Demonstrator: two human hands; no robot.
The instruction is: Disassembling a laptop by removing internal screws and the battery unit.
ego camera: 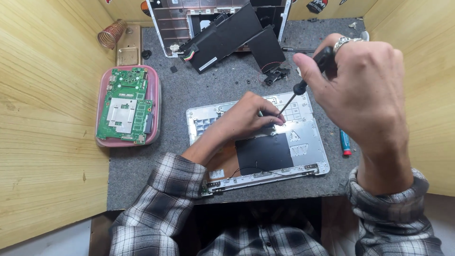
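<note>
The silver laptop shell (303, 142), insides up with a black pad, lies under the flat left hand (246, 116) while the right hand (360, 85) grips a black screwdriver (303, 85).

The silver laptop shell (303, 142) in front of you lies flat on the grey mat (142, 175), inner side up, with a black rectangular patch near its middle and a thin black wire along its near edge. Your screwdriver (303, 85) has a black handle and a slim shaft. It slants down to the left, and its tip touches the shell just above the black patch, towards the far edge.
</note>
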